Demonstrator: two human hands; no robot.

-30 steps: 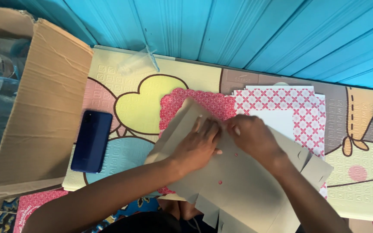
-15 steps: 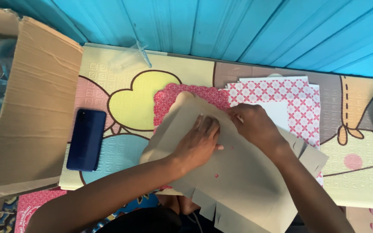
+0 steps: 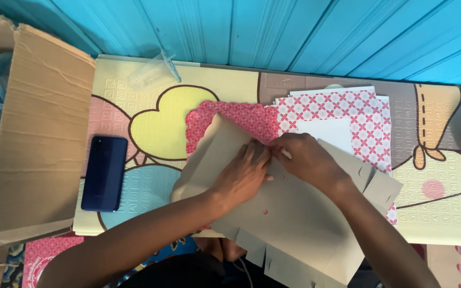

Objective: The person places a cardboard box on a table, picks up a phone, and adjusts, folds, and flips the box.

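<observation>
Pressing left hand [image 3: 244, 173] and right hand [image 3: 308, 160] onto grey card [image 3: 294, 218].

Phone [image 3: 104, 173], cardboard box [image 3: 33, 133] crowd left; mat [image 3: 225, 93] beyond seemingly open.

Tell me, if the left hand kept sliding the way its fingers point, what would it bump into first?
The left hand points up and to the right, so it would probably meet the right hand first, since their fingertips almost touch on the tan cardboard sheet.

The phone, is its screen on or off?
Off. The dark blue phone lies flat on the mat, all dark, nothing lit.
</observation>
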